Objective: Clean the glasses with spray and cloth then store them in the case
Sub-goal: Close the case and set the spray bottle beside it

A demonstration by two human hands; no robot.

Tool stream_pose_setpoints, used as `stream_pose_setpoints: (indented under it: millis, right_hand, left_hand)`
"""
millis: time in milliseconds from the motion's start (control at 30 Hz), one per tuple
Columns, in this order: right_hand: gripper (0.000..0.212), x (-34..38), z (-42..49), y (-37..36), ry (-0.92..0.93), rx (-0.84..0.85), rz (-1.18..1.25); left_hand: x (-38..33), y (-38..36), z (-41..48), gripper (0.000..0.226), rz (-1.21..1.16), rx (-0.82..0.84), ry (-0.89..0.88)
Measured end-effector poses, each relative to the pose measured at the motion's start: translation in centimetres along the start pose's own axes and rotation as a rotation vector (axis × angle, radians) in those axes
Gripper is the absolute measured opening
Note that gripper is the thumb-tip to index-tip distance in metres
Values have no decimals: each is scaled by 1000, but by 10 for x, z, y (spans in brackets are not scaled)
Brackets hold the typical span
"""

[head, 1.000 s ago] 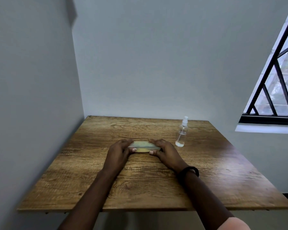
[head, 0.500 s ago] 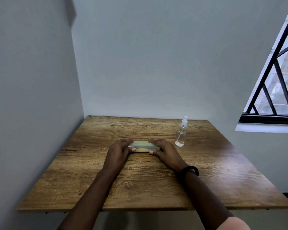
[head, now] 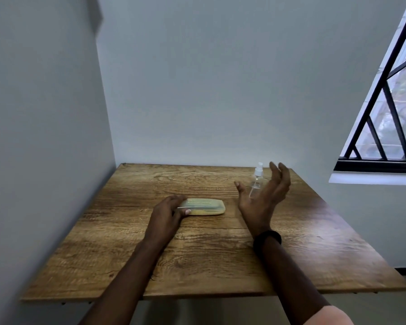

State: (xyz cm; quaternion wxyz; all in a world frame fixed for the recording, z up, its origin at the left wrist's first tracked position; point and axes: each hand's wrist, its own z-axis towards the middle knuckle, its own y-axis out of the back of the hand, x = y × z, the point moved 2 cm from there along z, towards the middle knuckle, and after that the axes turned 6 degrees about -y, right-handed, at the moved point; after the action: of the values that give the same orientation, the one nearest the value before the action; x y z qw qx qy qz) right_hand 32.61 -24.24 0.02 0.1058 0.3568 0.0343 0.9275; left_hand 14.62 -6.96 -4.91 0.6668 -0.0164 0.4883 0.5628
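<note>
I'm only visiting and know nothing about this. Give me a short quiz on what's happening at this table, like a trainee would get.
1. True or false: the right hand is gripping the spray bottle.
2. What does the left hand hold on the table? A) the case B) a cloth C) the spray bottle
3. Fill in: the black wristband is on the ___ wrist.

Key
1. False: the right hand is open with fingers spread, raised in front of the bottle.
2. A: its fingers curl round the case's left end.
3. Right.
</note>
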Motion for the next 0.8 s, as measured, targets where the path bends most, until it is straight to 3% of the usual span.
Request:
stream_pose_setpoints:
  millis: [100, 233, 400, 567, 800]
  right_hand:
    - [110, -24, 13, -8, -202, 29, 74]
    - [119, -40, 18, -19, -480, 240, 189]
    - [102, -50, 13, -31, -584, 372, 200]
    - [47, -54, 12, -33, -579, 404, 127]
    - [36, -49, 14, -25, -534, 359, 193]
  left_hand:
    - [0, -1, 0, 39, -9, -8, 1]
    - [-1, 0, 0, 39, -13, -6, 0]
    - [-1, 0, 1, 39, -22, -2, -7]
    - [-2, -1, 0, 39, -40, -7, 9]
    - [-2, -1, 0, 40, -20, -17, 9]
